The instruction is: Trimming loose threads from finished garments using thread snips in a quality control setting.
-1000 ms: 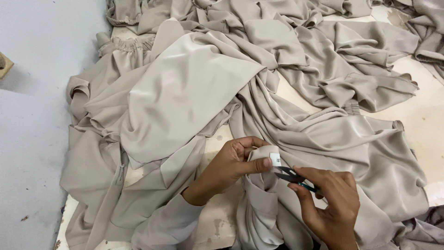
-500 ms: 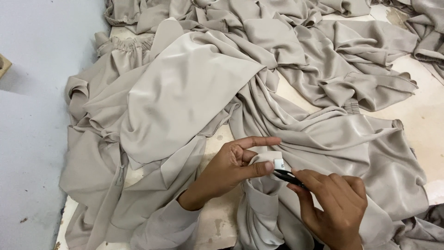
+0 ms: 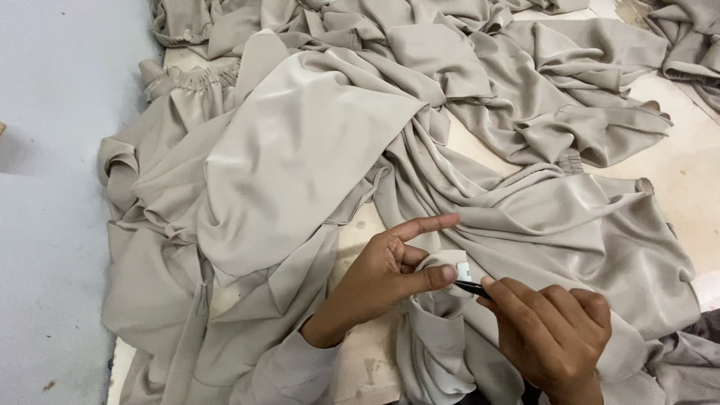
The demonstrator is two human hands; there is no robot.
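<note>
While left hand (image 3: 382, 277) pinches smooth beige fabric (image 3: 300, 157) with white tag (image 3: 463, 270), right hand (image 3: 551, 334) grips slim black tool (image 3: 471, 286).

Heaped beige fabric (image 3: 300, 157) crowds the table (image 3: 690, 150); its right edge lies bare.

A garment workshop: heaps of identical beige garments (image 3: 315, 150) spread over a cream worktable (image 3: 694, 161).

The left hand (image 3: 382, 277) pinched a fold of beige cloth (image 3: 442, 330) under its thumb, forefinger stretched out above. Touching that pinch from the right, the right hand (image 3: 551, 337) held a small black tool (image 3: 471, 286) against a white tag (image 3: 463, 270).
</note>
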